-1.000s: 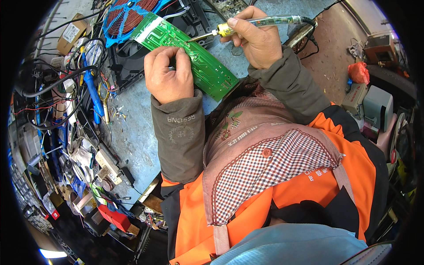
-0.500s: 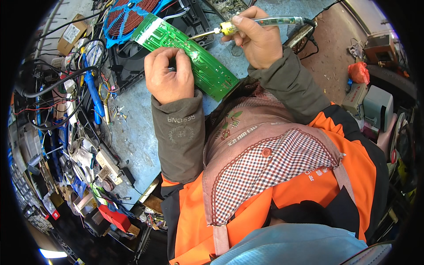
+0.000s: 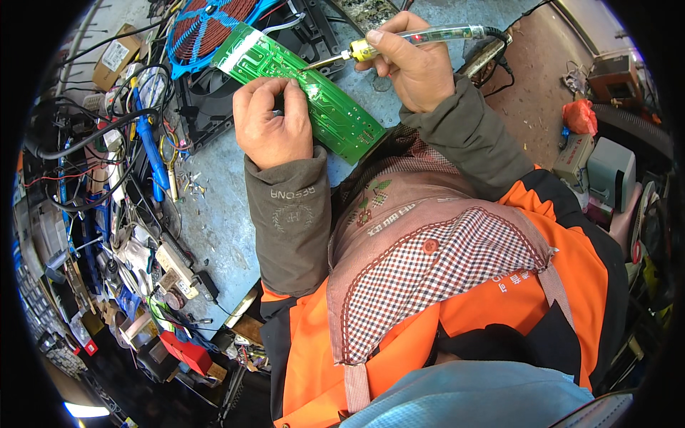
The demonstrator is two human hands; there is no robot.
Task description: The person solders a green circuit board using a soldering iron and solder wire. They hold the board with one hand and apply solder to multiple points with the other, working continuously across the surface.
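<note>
A long green circuit board (image 3: 341, 128) lies slanted before me, its traces and solder joints facing up. The fingers of my left hand (image 3: 275, 121) are closed at its near left edge, thumb and forefinger pinched together over the board. Whether a small part or wire is also between those fingertips is hidden. My right hand (image 3: 414, 68) grips a soldering iron (image 3: 446, 34) with a clear handle, a yellow collar and a small red light. The iron's tip touches or nearly touches the board, just beyond my left fingertips.
Behind the board sits an opened black housing (image 3: 314, 36) with a blue-framed copper coil (image 3: 214, 25). Tools and cables crowd the left, among them a blue-handled tool (image 3: 148, 143) and a power strip (image 3: 176, 269). Boxes (image 3: 611, 167) and a red bag (image 3: 579, 116) are at right.
The soldering iron has shifted slightly left and toward me, its tip moving a little along the board. My left hand and the board have hardly moved.
</note>
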